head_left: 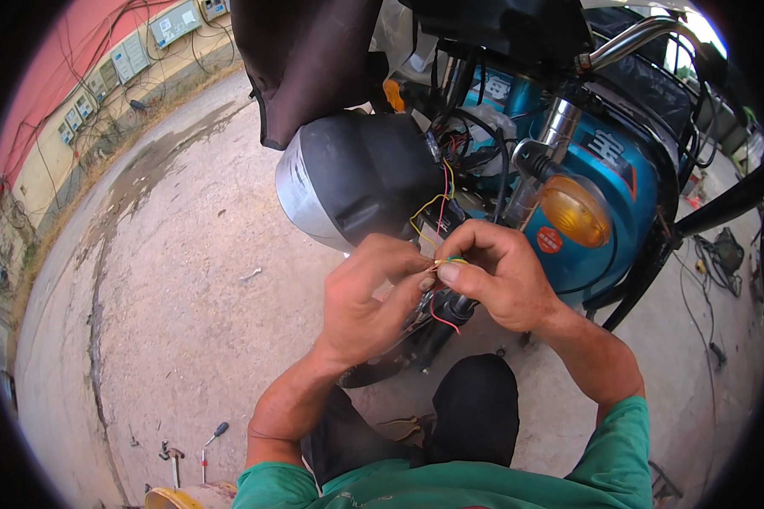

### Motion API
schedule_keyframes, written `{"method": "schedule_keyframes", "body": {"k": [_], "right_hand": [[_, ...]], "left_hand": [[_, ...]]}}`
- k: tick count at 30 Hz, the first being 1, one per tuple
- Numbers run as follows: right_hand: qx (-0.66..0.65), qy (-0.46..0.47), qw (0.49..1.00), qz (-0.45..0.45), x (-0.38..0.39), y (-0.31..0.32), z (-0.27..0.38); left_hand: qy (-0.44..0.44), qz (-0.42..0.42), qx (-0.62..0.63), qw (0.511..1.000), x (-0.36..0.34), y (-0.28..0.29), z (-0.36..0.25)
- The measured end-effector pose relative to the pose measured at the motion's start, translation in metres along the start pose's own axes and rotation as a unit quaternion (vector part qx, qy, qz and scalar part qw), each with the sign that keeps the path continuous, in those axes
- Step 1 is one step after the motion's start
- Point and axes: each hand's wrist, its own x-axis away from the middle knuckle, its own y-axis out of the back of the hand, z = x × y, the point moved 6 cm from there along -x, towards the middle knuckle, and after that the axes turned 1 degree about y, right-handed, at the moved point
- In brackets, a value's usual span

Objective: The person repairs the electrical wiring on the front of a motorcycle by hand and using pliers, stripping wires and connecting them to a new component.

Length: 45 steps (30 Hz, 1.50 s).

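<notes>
My left hand (372, 301) pinches thin wires (435, 261) between thumb and fingertips, just below the loose run of yellow and pink wires. My right hand (497, 276) meets it there, its thumb and forefinger closed on the wire ends, where green, yellow and bare copper strands show. A short red wire (446, 324) dangles below both hands. Above them a black headlamp housing (356, 170) with a silver rim sits on a teal motorbike (603, 237). An amber turn signal (573, 212) is to the right of my hands, and a wire bundle (454, 144) is behind them.
A dark cover (306, 59) hangs at the top. Meter boxes (127, 59) line a wall at upper left. Hand tools (204, 462) and a yellow bucket (174, 500) are at lower left on the concrete. Cables (709, 305) lie at the right.
</notes>
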Motion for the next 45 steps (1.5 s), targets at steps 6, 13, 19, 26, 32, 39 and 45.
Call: {"method": "schedule_keyframes", "body": {"k": [6,13,19,26,32,39,45], "right_hand": [[0.012,0.003,0.999,-0.04,0.0,-0.001,-0.005],[0.022,0.012,0.997,-0.069,0.005,-0.003,-0.007],[0.083,0.053,0.993,-0.063,0.014,-0.003,-0.007],[0.204,0.122,0.97,-0.047,0.02,-0.002,-0.002],[0.207,0.056,0.976,-0.04,0.022,0.001,-0.006],[0.096,0.005,0.995,-0.04,0.024,0.002,-0.014],[0.032,-0.038,0.999,-0.02,0.027,0.004,-0.015]], "left_hand": [[-0.002,0.013,-0.042,0.999,-0.002,-0.004,-0.006],[-0.106,-0.003,-0.144,0.984,-0.001,-0.009,-0.015],[0.149,0.013,0.042,0.988,0.012,-0.011,0.009],[0.327,0.061,0.106,0.937,0.016,-0.017,0.022],[0.208,0.072,-0.001,0.975,0.012,-0.019,0.014],[0.245,0.074,0.031,0.966,0.02,-0.018,0.022],[0.083,0.03,0.063,0.994,0.01,-0.01,0.003]]}}
